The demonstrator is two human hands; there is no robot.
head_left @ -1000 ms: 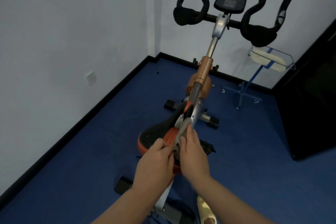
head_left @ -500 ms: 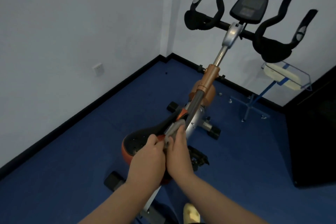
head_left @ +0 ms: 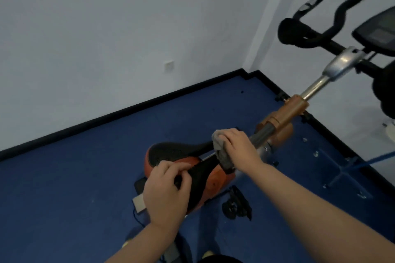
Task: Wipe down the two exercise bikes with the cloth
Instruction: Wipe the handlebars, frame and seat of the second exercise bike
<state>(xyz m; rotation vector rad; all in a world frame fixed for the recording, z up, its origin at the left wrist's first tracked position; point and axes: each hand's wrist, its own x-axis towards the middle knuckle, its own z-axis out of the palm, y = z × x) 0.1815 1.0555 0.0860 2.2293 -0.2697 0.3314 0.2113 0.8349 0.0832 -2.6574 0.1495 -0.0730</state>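
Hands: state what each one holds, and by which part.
Right hand grips the grey cloth, bunched at its top, on the bike's frame tube. Left hand grips the saddle at its near edge.

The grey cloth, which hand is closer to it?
The right hand. It grips the grey cloth and presses it against the bike's frame bar. The left hand is lower down, apart from the cloth, holding the rear of the black saddle.

Right hand (head_left: 239, 147) gripping cloth (head_left: 221, 149)
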